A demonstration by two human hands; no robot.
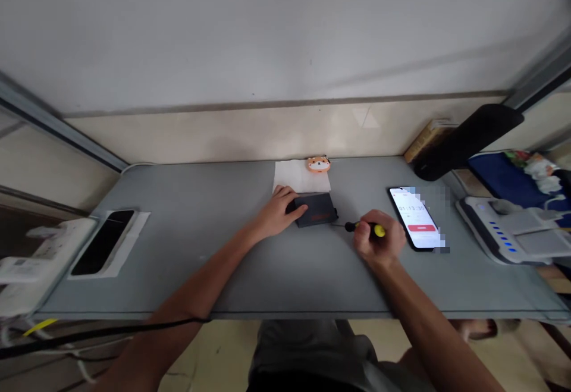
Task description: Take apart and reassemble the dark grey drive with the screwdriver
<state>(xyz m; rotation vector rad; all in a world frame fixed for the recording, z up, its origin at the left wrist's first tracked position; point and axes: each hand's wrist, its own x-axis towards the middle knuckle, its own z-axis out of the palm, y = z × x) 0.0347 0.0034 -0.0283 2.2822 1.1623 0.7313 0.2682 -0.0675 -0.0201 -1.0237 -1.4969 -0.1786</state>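
A small dark rectangular box (314,209) with faint reddish lettering lies on the grey desk. My left hand (280,211) grips its left end, thumb on top and fingers behind. In my closed right hand (382,238) is a screwdriver (363,226) with a black and yellow handle. Its thin shaft points left, and the tip is at or close to the box's lower right corner; whether it touches I cannot tell. Just behind the box lies a white sheet of paper (292,176), and an orange animal-face item (318,164) rests on that sheet.
A lit phone (414,219) showing a timer lies right of my right hand. Further right are a white power strip (504,231), a black cylinder (468,142) and a book (430,136). At left, a dark phone (104,243) lies on paper. A black cable (111,331) crosses my left arm.
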